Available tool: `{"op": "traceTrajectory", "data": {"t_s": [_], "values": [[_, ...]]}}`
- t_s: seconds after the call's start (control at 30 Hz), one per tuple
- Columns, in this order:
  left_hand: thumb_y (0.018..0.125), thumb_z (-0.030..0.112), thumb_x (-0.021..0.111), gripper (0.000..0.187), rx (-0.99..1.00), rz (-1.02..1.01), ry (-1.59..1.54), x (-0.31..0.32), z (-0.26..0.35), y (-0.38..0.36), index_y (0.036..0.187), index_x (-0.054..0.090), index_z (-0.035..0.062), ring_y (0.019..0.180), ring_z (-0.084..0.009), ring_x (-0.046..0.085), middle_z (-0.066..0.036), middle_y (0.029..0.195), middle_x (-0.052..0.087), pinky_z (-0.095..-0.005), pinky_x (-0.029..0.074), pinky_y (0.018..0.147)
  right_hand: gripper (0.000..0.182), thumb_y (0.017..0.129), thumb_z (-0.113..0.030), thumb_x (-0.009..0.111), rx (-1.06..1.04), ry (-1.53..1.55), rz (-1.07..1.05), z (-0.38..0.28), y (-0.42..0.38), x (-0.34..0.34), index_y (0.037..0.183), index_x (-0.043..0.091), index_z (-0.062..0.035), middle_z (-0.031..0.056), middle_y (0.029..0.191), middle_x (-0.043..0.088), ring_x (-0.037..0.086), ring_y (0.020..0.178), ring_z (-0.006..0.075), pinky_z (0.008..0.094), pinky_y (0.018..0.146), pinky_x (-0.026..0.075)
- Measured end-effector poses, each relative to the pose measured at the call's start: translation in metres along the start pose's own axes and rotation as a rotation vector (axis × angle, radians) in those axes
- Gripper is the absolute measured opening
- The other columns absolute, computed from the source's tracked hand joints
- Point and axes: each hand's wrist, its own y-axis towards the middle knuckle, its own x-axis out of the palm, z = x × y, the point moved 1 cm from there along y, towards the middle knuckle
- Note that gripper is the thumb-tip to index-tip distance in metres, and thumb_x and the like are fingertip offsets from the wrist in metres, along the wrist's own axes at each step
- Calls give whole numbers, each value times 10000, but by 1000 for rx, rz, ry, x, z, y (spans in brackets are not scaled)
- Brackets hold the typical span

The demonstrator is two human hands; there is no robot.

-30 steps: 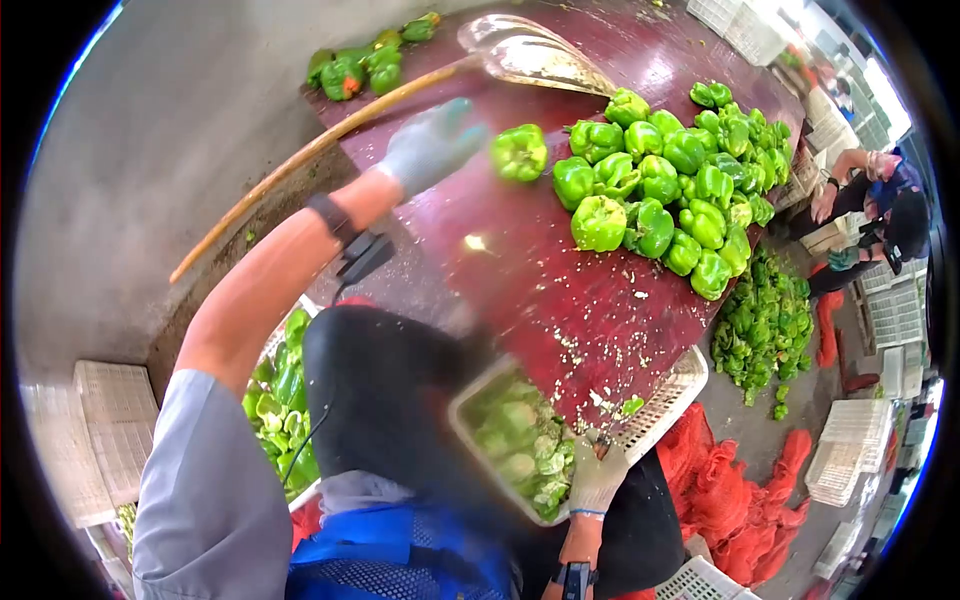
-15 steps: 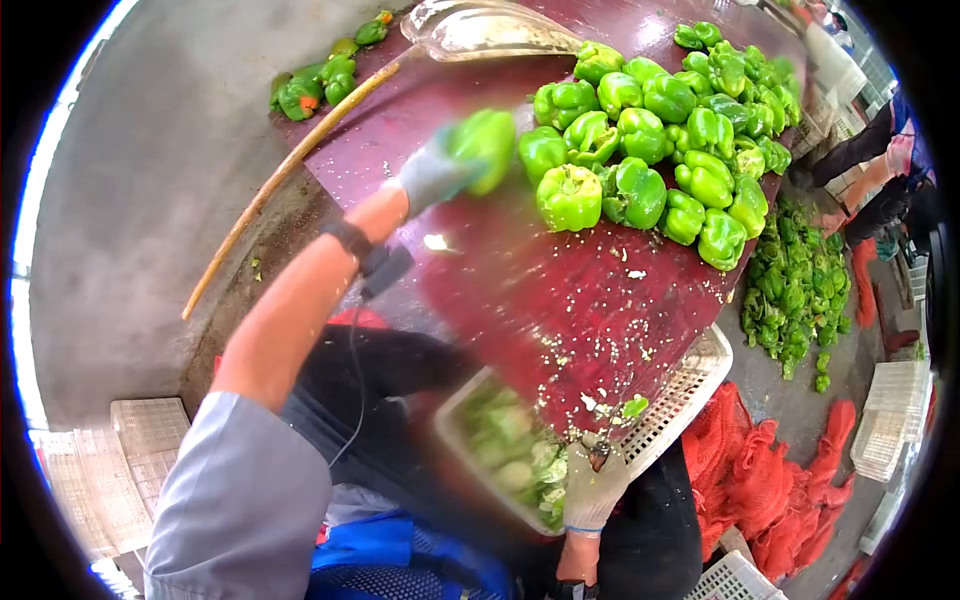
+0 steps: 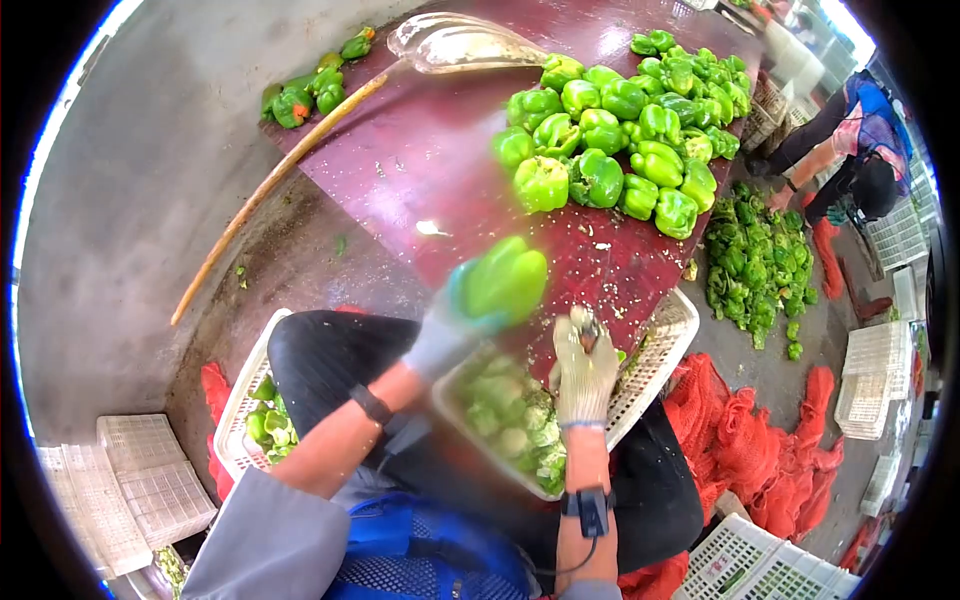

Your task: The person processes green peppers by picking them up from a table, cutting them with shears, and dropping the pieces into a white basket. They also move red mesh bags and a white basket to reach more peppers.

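My left hand, in a grey glove with blue-green fingers, is closed around a green bell pepper above the table's near edge. Both are blurred by motion. My right hand, in a pale knit glove, is closed on a small dark object by its thumb and fingertips; its kind cannot be made out. Between my legs stands a white crate holding cut pepper pieces. Whole green bell peppers lie heaped on the dark red table, farther off.
A long wooden-handled shovel lies across the table's left side, near several peppers. White crates flank my legs. Red mesh sacks and a floor pile of green peppers lie right. Another person bends over there.
My left hand has brought the pepper back from near the heap, toward me and to the right. My right hand has risen from the crate's edge to above the table edge.
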Motion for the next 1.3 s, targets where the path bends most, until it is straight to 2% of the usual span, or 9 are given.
{"op": "traceTrajectory", "data": {"t_s": [0.13, 0.23, 0.4, 0.57, 0.67, 0.77, 1.13, 1.2, 1.3], "values": [[887, 278, 971, 999, 173, 31, 208, 14, 3, -18, 1674, 444, -42, 1448, -260, 638, -192, 1590, 629, -415, 524, 1216, 520, 1058, -139, 818, 96, 129, -133, -21, 13, 32, 1541, 650, -40, -20, 853, 633, 505, 506, 55, 257, 456, 411], [869, 270, 952, 1054, 213, 13, 459, 5, -6, -25, 1711, 398, -37, 1540, -407, 564, -268, 1641, 566, -486, 464, 1287, 549, 1003, -93, 846, -207, -179, -101, -9, 9, 34, 1517, 670, -17, 10, 951, 710, 624, 637, 89, 282, 583, 534], [855, 186, 889, 1023, 331, -8, 548, -6, -11, -29, 1719, 387, -31, 1581, -462, 502, -290, 1682, 511, -511, 425, 1322, 637, 880, -78, 906, -277, -352, -156, -49, -27, 37, 1473, 699, 32, 95, 1203, 796, 730, 1066, 168, 358, 1023, 595], [849, 179, 878, 1053, 295, -39, 487, -9, -9, -31, 1736, 350, -23, 1597, -441, 492, -272, 1709, 483, -494, 419, 1333, 591, 917, -68, 861, -353, -342, -186, -37, -27, 33, 1476, 699, 39, 95, 1213, 798, 747, 1075, 162, 339, 1001, 598], [833, 202, 917, 1085, 243, -69, 435, -13, -2, -37, 1735, 354, -15, 1600, -415, 495, -259, 1702, 488, -484, 438, 1320, 506, 959, -70, 827, -252, -173, -210, -25, -31, 32, 1441, 723, 41, 49, 1094, 770, 730, 874, 121, 298, 806, 603], [831, 236, 954, 1090, 345, -67, 452, -18, -14, -40, 1721, 373, -7, 1566, -400, 540, -247, 1673, 519, -475, 479, 1286, 384, 1011, -85, 786, 97, 276, -115, -23, -44, 36, 1384, 757, 0, -30, 881, 651, 494, 530, 43, 244, 483, 377], [858, 253, 969, 991, 339, 187, 509, -1, 5, -4, 1653, 443, -17, 1380, -418, 671, -245, 1497, 647, -481, 553, 1176, 451, 952, -134, 821, -200, -206, -117, -3, 16, 50, 1366, 759, 33, -2, 947, 727, 653, 810, 75, 285, 737, 577], [841, 261, 987, 993, 359, 325, 514, -5, 10, 9, 1640, 469, -22, 1351, -407, 685, -242, 1453, 672, -475, 552, 1174, 511, 927, -201, 845, -127, -163, -251, -6, 28, 66, 1397, 775, -13, 192, 1216, 833, 791, 1087, 278, 420, 969, 625], [821, 289, 1005, 989, 293, 355, 492, -22, 11, 37, 1615, 508, -28, 1337, -392, 701, -241, 1452, 687, -465, 556, 1168, 474, 921, -211, 861, -153, -143, -275, 4, 36, 85, 1343, 787, -8, 174, 1125, 839, 794, 1012, 278, 430, 924, 630]]}}
